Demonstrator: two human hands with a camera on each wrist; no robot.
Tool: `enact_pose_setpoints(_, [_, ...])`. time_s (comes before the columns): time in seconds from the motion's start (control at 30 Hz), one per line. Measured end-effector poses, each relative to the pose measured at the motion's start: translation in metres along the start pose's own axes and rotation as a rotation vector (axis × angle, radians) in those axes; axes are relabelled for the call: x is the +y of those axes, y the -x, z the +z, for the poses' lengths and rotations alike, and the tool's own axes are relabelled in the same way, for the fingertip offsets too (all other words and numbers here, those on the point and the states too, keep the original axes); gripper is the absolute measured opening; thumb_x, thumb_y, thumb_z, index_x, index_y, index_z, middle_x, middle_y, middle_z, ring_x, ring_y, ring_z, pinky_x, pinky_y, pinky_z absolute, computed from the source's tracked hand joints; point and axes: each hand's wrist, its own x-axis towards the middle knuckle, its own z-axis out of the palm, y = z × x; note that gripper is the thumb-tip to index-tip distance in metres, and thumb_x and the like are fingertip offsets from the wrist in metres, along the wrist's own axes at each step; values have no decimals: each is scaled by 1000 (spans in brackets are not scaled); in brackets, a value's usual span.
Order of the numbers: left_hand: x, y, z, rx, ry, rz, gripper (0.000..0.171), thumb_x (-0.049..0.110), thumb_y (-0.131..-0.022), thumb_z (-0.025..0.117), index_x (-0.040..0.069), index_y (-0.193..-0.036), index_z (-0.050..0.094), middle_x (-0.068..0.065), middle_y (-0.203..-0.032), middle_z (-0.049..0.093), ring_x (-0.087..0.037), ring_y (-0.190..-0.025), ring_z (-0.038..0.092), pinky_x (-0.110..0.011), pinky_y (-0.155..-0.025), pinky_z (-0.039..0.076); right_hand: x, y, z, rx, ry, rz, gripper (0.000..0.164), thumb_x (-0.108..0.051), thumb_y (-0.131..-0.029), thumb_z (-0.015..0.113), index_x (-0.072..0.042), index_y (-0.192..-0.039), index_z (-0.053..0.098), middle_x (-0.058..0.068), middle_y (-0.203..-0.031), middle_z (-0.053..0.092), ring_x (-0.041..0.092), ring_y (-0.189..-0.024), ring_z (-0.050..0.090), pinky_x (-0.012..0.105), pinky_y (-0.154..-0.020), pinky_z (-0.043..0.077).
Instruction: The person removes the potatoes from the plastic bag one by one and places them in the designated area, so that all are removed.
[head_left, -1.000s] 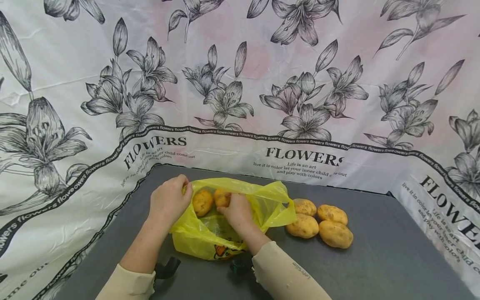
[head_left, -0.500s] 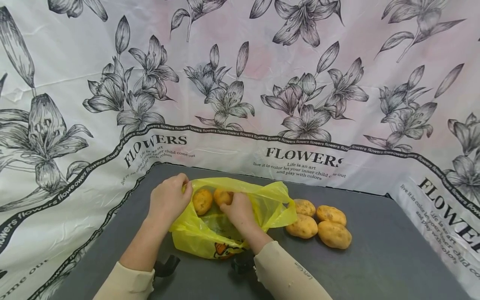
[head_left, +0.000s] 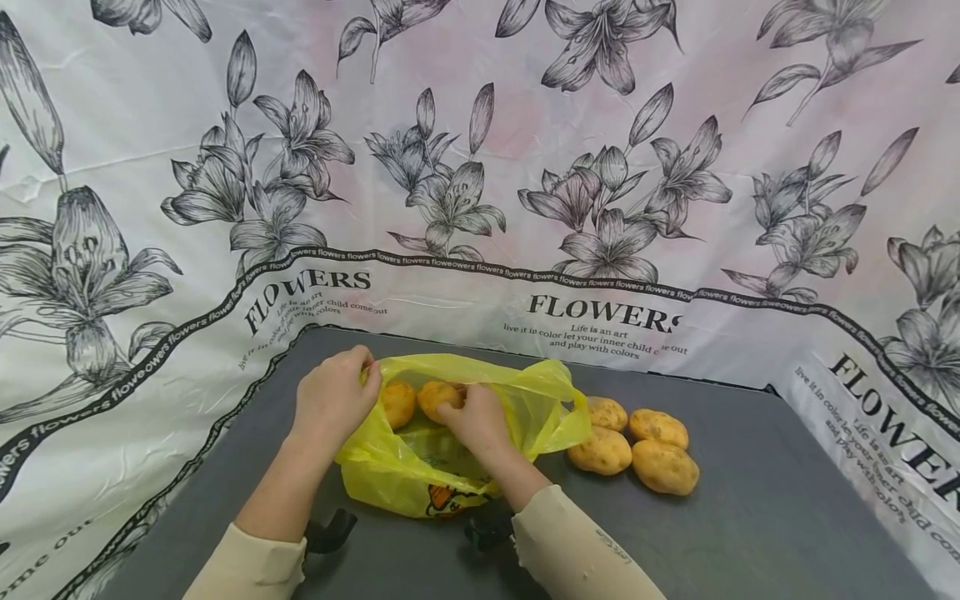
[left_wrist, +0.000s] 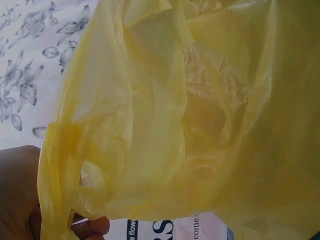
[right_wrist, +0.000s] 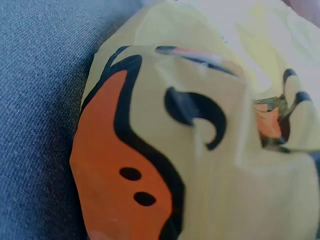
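**One potato [head_left: 437, 400] pinched inside a yellow bag [head_left: 390, 492]**

The potato sits just within the bag's open mouth, toward its far side, with the thumb and fingers of the right hand [head_left: 480, 421] clamped on it. A second potato [head_left: 398, 404] lies to its left, also in the bag and near the left hand [head_left: 335, 396], whose fingers are curled on the bag's edge, holding that side up.

The step in hand looks like placing or shifting this potato in the bag; which way it is bound, one moment does not settle. The next move seems to call for a steady left grip, so the mouth stays wide, and for the right fingers to let go or draw back without snagging the plastic.

To the right, four potatoes [head_left: 665, 468] lie in a close group on the grey table [head_left: 780, 500]. The bag's slack handle loop [head_left: 579, 421] overlaps the nearest of them in the head view; I cannot tell whether they touch. That loop and the sagging front edge could get in the way of a hand. A flower-printed cloth [head_left: 450, 304] hangs behind.
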Motion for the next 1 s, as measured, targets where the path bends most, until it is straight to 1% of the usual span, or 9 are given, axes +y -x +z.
enact_pose_setpoints(0.13, [0,0,0,3,0,2,13,23,-90,57,12,-86,63,-3,-74,63,-19,-54,53,-37,-46,43,0,4,-6,-7,3,8,43,-25,-76,61,-8,-116,65,5,-109,64,16,-76,54,28,-64,46])
enact_pose_setpoints(0.23, [-1,-1,1,2,-7,1,14,23,-90,57,12,-86,63,-3,-74,63,-20,-55,54,-37,-46,43,1,8,-10,-15,29,-10,43,-24,-76,61,-9,-116,65,4,-109,65,15,-80,56,29,-67,47])
enact_pose_setpoints(0.3, [-1,-2,1,2,-11,3,14,23,-90,57,11,-86,63,-3,-74,63,-20,-55,54,-38,-46,44,2,10,-12,-22,23,-19,43,-23,-76,60,-9,-117,64,3,-107,64,15,-82,57,30,-68,48])
enact_pose_setpoints(0.43, [-1,-2,2,0,-14,7,14,23,-90,57,11,-86,63,-3,-74,63,-20,-55,53,-38,-47,44,3,16,-18,-32,-30,-31,43,-21,-78,60,-8,-119,63,2,-103,64,14,-82,59,30,-66,49])
enact_pose_setpoints(0.53, [-2,-2,2,-1,-15,8,14,23,-90,57,11,-86,63,-4,-74,63,-20,-55,54,-38,-47,44,2,20,-23,-54,-62,-35,41,-22,-79,61,-9,-118,63,0,-102,64,13,-81,59,29,-64,49])
enact_pose_setpoints(0.63, [-2,-2,2,-2,-14,6,14,23,-90,57,11,-86,63,-4,-75,64,-20,-55,54,-38,-46,43,-1,24,-28,-79,-77,-47,39,-21,-80,61,-10,-117,63,0,-104,64,13,-83,61,28,-65,50])
enact_pose_setpoints(0.8, [-2,-1,2,-9,-13,-3,14,23,-90,57,12,-86,63,-4,-75,64,-20,-56,54,-38,-47,43,-4,31,-35,-99,-91,-75,40,-21,-80,62,-10,-119,63,-1,-108,64,14,-89,62,28,-68,51])
enact_pose_setpoints(1.0, [-3,-1,2,-17,-15,-10,14,24,-90,56,12,-85,63,-4,-73,63,-20,-55,53,-37,-46,43,-10,43,-45,-135,-148,-78,41,-22,-81,61,-12,-121,62,-1,-112,63,15,-92,63,28,-68,51])
